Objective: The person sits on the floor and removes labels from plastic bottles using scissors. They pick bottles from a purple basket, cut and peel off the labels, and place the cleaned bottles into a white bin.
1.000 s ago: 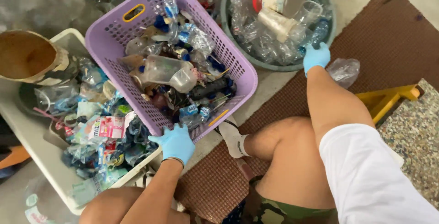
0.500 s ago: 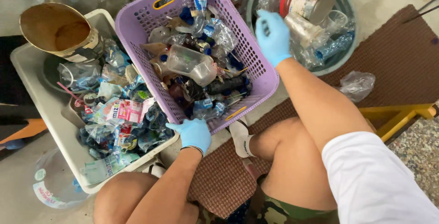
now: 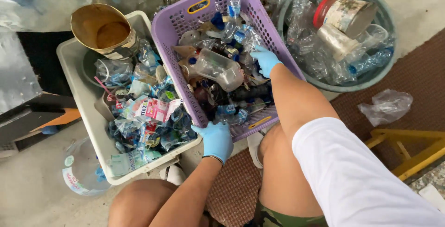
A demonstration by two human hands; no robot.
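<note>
Head view: right hand (image 3: 265, 60) now down among basket (image 3: 174, 23) bottles, fingers curled; left hand (image 3: 216, 140) still gripping rim.

A basket (image 3: 174, 27) full of bottles sits on the floor in the middle, with a tub (image 3: 76, 64) of crushed wrappers touching its left side and a round basin (image 3: 366, 81) of bags and jars just beside its right. A big can (image 3: 99, 30) stands in the tub's far corner. A crumpled bag (image 3: 387, 106) lies on the mat (image 3: 417, 69) below the basin, near a frame (image 3: 405, 150)
</note>
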